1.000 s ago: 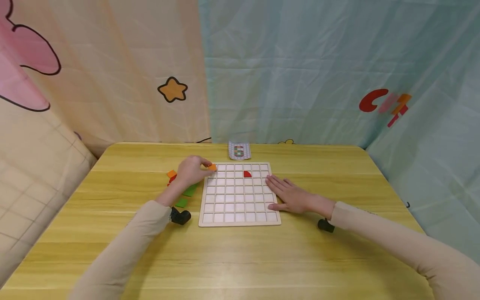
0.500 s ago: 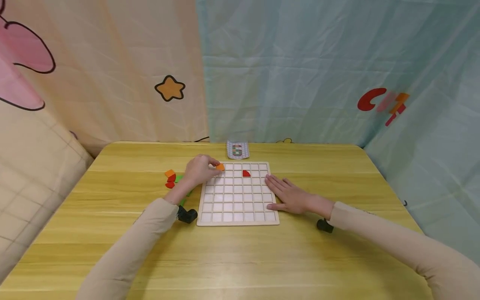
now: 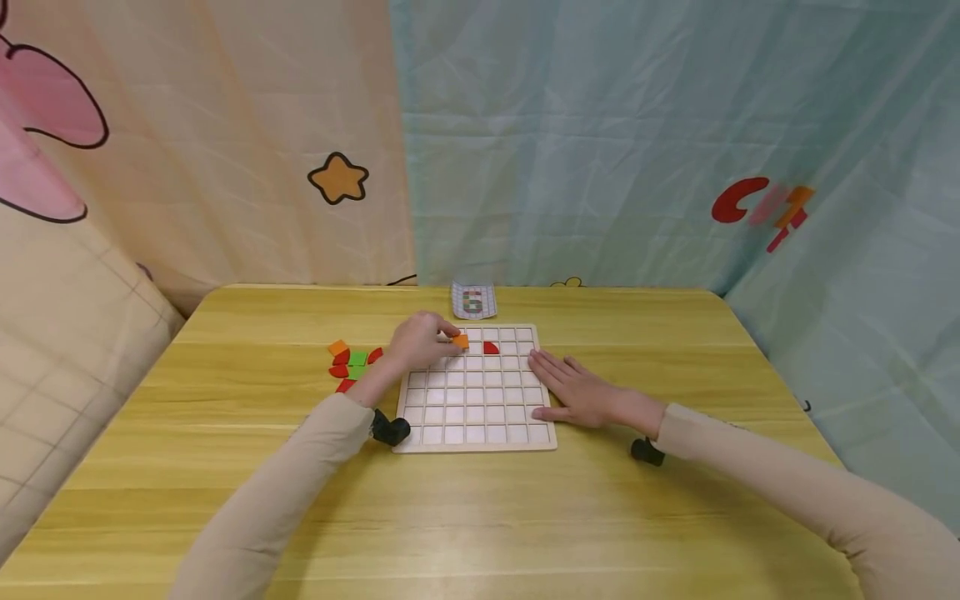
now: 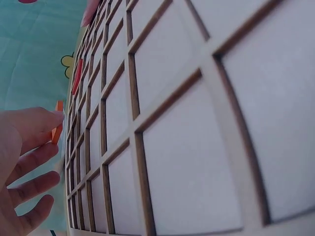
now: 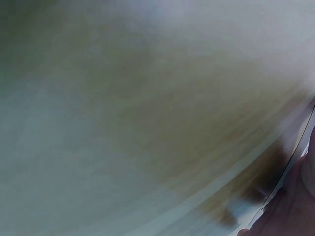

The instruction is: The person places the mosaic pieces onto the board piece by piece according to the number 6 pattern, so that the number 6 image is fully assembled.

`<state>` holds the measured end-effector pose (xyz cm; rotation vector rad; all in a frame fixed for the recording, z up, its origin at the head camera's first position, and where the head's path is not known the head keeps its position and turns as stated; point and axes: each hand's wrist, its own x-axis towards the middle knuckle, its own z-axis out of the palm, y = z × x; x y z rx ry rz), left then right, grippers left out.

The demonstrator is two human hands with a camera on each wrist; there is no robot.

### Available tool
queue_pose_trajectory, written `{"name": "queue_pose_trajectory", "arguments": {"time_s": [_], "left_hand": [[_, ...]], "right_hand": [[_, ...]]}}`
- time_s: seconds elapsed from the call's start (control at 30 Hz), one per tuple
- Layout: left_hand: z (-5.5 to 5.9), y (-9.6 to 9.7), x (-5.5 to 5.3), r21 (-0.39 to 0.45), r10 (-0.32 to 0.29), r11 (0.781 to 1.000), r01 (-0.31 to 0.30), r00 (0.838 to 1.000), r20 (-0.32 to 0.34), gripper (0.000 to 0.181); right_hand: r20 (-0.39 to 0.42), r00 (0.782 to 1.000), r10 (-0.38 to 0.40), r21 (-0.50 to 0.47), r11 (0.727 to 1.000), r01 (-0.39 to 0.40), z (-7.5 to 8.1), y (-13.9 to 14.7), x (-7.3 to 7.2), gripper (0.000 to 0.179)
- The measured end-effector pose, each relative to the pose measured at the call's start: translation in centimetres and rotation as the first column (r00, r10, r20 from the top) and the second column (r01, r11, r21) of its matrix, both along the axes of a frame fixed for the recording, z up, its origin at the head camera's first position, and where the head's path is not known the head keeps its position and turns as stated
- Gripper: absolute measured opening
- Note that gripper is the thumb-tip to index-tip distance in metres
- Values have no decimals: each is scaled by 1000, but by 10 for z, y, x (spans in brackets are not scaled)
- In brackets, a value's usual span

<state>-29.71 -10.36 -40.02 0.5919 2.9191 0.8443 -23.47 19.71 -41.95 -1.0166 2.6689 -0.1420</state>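
A square board (image 3: pixel 476 443) with a grid of white cells lies on the wooden table. Over its upper left part, my left hand (image 3: pixel 422 341) pinches an orange tile (image 3: pixel 461 341) between thumb and index finger. In the left wrist view the orange tile (image 4: pixel 57 123) stands on edge in that pinch, the other fingers loosely bent below. A red quarter-circle tile (image 3: pixel 491 347) sits in a cell just right of the orange one. My right hand (image 3: pixel 581 392) lies flat with straight fingers on the board's right edge. The right wrist view is mostly blurred.
Left of the board lies a loose group of tiles: an orange tile (image 3: pixel 339 348), green tiles (image 3: pixel 358 357) and several red tiles (image 3: pixel 339 372). Behind the board, a small card (image 3: pixel 473 302) with a coloured figure on a grid rests near the curtain (image 3: pixel 600 167).
My left hand has moved right across the board with the orange tile, from the upper left corner toward the red tile. My right hand has stayed at the board's edge.
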Motion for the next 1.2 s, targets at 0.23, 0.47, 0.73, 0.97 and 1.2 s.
{"name": "queue_pose_trajectory", "arguments": {"time_s": [0.23,0.47,0.73,0.97,1.2], "left_hand": [[-5,8,-3,11,-36,999,36,999,13,28],[-9,13,-5,-17,-62,998,62,998,-3,29],[-7,16,-5,-26,-68,997,68,998,1,29],[-7,18,-6,-38,-66,997,66,998,-10,30],[-7,19,-6,-48,-50,998,49,999,-9,29]], "right_hand": [[-2,1000,-3,-3,1000,3,1,-1,1,88],[6,1000,-6,-9,1000,6,1,-2,3,88],[5,1000,-8,-18,1000,8,1,-1,3,88],[-17,1000,14,-57,998,-15,-3,2,1,88],[-8,1000,14,-35,999,-14,-1,1,0,88]]}}
